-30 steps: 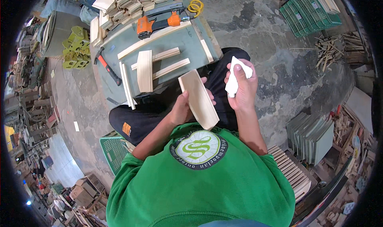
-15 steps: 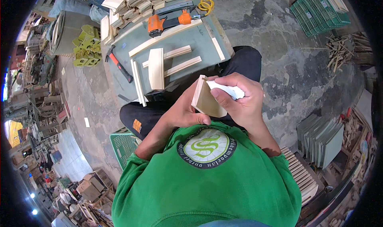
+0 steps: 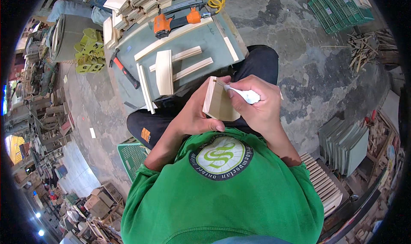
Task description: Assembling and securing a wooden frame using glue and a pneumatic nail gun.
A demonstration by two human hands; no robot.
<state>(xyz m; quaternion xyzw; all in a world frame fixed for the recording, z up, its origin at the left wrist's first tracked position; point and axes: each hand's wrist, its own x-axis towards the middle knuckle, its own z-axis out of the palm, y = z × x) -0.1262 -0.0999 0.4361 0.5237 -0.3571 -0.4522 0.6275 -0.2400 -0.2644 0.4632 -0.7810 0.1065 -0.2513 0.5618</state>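
Note:
My left hand (image 3: 191, 115) is closed around a pale wooden piece (image 3: 220, 103), held tilted above my lap with a narrow groove near its far edge. In my right hand (image 3: 264, 104) is a white squeeze bottle (image 3: 250, 96), pinched between thumb and fingers. Its thin nozzle points at the groove; whether the tip touches the wood I cannot tell. Just beyond my hands, a wide wooden slat (image 3: 164, 72) lies across two narrow strips on the grey-green worktable (image 3: 128, 57).
An orange nail gun (image 3: 176, 23) with a yellow hose (image 3: 216, 3) lies on the table. A hammer (image 3: 124, 69) rests at its left side, and stacked wooden pieces (image 3: 137, 6) stand at the back. Green crates (image 3: 338, 10) and leaning panels (image 3: 343, 143) are to the right.
The bottle has shifted slightly along the groove toward me, and more of its thin nozzle shows. My left hand keeps its hold on the wooden piece. The view has shifted a little.

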